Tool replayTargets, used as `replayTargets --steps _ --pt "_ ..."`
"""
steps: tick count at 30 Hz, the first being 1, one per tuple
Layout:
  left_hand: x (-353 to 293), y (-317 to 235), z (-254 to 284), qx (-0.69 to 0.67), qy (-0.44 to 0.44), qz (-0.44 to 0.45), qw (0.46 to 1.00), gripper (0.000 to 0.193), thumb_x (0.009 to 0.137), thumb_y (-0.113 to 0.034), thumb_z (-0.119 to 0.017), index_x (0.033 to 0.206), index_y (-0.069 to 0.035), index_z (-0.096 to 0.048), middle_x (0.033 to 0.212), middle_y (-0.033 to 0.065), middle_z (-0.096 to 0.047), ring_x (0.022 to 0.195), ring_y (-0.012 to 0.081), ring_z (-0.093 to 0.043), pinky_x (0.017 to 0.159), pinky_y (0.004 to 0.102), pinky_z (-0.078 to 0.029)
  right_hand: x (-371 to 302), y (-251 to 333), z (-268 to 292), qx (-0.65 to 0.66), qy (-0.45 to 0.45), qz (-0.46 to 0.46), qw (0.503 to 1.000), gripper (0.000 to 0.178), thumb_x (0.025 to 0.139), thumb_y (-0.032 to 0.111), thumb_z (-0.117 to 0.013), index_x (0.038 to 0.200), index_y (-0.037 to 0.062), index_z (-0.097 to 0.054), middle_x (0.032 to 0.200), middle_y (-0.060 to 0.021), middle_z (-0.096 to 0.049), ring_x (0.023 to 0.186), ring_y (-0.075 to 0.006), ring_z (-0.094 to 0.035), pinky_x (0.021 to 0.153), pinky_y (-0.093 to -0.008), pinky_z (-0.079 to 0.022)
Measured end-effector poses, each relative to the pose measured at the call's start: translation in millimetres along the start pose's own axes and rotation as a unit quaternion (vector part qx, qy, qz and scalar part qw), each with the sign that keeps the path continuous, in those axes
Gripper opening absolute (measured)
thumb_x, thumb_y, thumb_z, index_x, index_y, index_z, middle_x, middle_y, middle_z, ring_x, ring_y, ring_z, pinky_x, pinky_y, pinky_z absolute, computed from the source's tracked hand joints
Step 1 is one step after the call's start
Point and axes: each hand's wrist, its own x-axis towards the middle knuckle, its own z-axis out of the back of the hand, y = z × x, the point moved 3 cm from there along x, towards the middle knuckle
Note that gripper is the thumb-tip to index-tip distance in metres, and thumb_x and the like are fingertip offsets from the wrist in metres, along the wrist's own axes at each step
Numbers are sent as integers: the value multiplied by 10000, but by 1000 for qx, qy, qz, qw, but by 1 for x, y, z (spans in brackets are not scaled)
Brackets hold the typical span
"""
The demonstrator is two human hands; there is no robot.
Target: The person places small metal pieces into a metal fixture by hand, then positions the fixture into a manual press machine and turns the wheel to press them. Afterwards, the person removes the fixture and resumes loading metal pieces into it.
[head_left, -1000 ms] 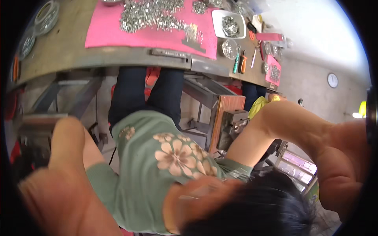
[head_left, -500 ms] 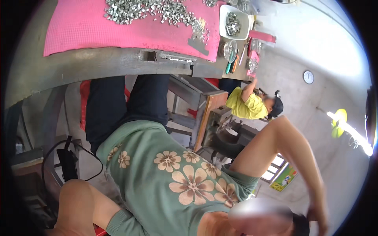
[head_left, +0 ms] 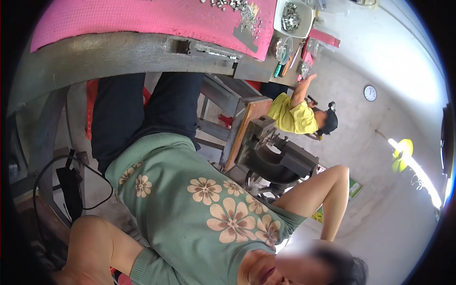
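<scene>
Neither my left hand nor my right hand shows. A torso in a green flowered top fills the middle of the tilted view. Its two bare arms are bent. One raised arm goes behind a head at lower right, hiding its hand. The other arm runs off the lower left edge, its hand out of frame. I cannot tell whether these arms are mine. Dark trousers reach under a bench with a pink mat, where small metal pieces lie.
A white tub of metal parts stands beside the mat, near green-handled and orange-handled tools. A co-worker in yellow sits beyond a dark machine. A black cable loops at left.
The view has shifted, so the bench sits higher and less of the mat shows. The raised arm has bent lower, its hand now behind the head. The co-worker's hand has lifted slightly.
</scene>
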Motion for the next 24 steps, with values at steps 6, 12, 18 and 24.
replayTargets --steps 6,12,18,24 --pt "-2 43 -21 -18 30 34 999 398 876 -319 -710 1191 -90 -629 1120 133 -668 1021 273 -644 920 430 -501 -6 -32 2 39 -21 -14 999 386 1001 231 -532 1182 -108 -573 1083 -223 -655 928 -323 -645 852 -392 -532" --pt "-1 82 -48 -61 77 56 994 400 863 -307 -733 1180 -83 -638 1098 136 -678 1002 268 -653 904 413 -512 -3 -49 3 57 -48 -3 997 371 1005 215 -524 1179 -110 -571 1081 -225 -654 920 -324 -644 843 -389 -535" --pt "60 79 -62 -123 102 10 987 402 850 -296 -756 1168 -76 -646 1077 140 -687 983 264 -662 888 396 -523 56 -39 -40 65 -11 45 997 356 1010 198 -516 1177 -112 -570 1079 -227 -653 912 -325 -644 834 -387 -537" --pt "138 44 -21 -177 114 -49 976 405 837 -285 -779 1157 -68 -655 1055 144 -696 964 260 -671 871 379 -535 118 -43 -129 78 49 83 992 342 1015 182 -508 1174 -114 -569 1077 -230 -652 905 -327 -643 825 -384 -540"
